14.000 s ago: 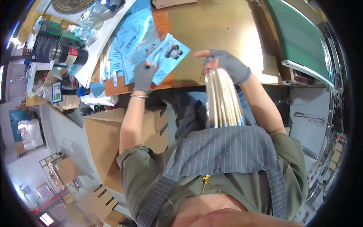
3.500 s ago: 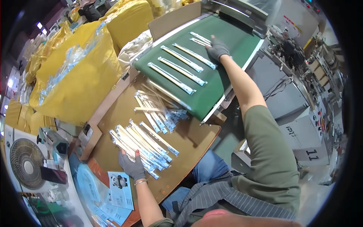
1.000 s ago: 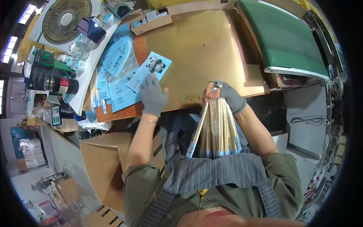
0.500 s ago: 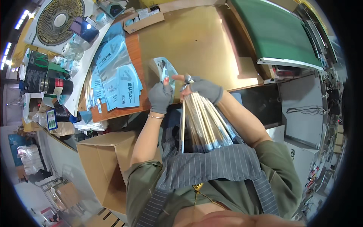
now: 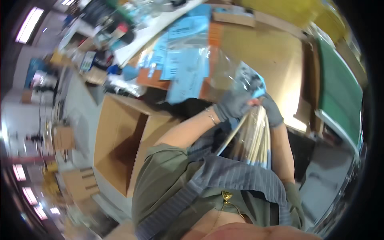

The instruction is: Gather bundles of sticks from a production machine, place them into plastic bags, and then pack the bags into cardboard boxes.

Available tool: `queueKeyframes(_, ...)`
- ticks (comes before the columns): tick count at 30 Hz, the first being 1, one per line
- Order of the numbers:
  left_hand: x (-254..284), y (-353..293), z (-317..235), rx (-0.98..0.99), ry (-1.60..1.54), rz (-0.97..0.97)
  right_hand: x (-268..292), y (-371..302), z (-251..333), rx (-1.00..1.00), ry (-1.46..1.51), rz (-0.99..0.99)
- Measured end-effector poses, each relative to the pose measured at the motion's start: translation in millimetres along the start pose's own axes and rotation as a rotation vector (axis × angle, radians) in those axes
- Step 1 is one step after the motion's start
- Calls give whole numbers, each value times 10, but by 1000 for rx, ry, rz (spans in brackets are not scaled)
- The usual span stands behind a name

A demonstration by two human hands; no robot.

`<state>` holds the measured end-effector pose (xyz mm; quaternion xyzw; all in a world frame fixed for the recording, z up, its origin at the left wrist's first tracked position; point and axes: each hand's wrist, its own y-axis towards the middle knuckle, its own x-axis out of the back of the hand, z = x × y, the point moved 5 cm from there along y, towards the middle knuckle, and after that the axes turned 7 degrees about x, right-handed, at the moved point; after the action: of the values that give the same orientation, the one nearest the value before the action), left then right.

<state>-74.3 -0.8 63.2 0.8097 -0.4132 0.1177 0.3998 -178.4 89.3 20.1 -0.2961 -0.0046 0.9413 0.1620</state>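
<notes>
My right hand (image 5: 273,113), in a grey fingerless glove, is closed round the upper end of a bundle of wrapped bamboo chopsticks (image 5: 257,138). The bundle fans downward toward my striped apron, one stick slanting apart on the left. Close against it, my left hand (image 5: 233,105), gloved alike, is closed on a clear and blue plastic bag (image 5: 250,80). The bag stands up above both hands, over the bundle's top. Motion blurs the fingertips, and the bag hides where they meet. Flat blue printed bags (image 5: 186,74) lie on the table to the left, some overhanging its edge.
An open cardboard box (image 5: 116,144) stands on my left, below the table. The tan tabletop (image 5: 264,48) stretches ahead, with a green-surfaced conveyor (image 5: 340,88) to the right. Bottles and clutter crowd a white shelf (image 5: 156,28) at the far left.
My head view has swung left, so the scene shifts rightward. My hands have drawn together, and the bag in my left hand is now right above the chopsticks' top.
</notes>
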Motion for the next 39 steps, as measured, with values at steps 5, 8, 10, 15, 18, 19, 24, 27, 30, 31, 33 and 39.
queueKeyframes(5, 73, 298, -273, 10, 87, -4, 485, 211, -511, -64, 43, 60)
queueKeyframes(8, -17, 225, -542, -108, 432, 361, 591, 148, -555, 4, -145, 230)
queueKeyframes(10, 225, 79, -676, -409, 264, -65, 879, -236, -620, 64, -264, 334)
queueKeyframes(15, 161, -274, -549, -66, 132, -174, 632, -671, -897, 241, -540, 494)
queueKeyframes(18, 89, -617, -765, -202, 44, -144, 143, -1325, -1068, 323, -741, 504)
queueKeyframes(19, -8, -883, -800, -146, 30, -26, 14, -1127, -986, 337, -825, 469)
queueKeyframes(24, 38, -681, -789, 223, -41, 185, -118, -1268, 180, -95, -1091, -251)
queueKeyframes(27, 241, -7, -653, 374, -155, 192, -422, -856, 994, 668, -1440, -328)
queueKeyframes(30, 572, 739, -784, 405, -216, 345, -673, -666, 1501, 765, -1448, -317)
queueKeyframes(31, 767, 1027, -828, 106, 60, 202, -717, -635, 1670, 833, -1417, -321)
queueKeyframes(33, 1062, 1306, -710, 200, 359, 252, -852, -516, 1881, 938, -1609, -294)
queueKeyframes(39, 1187, 1427, -658, 410, 153, 394, -842, -238, 2333, 917, -1552, -287)
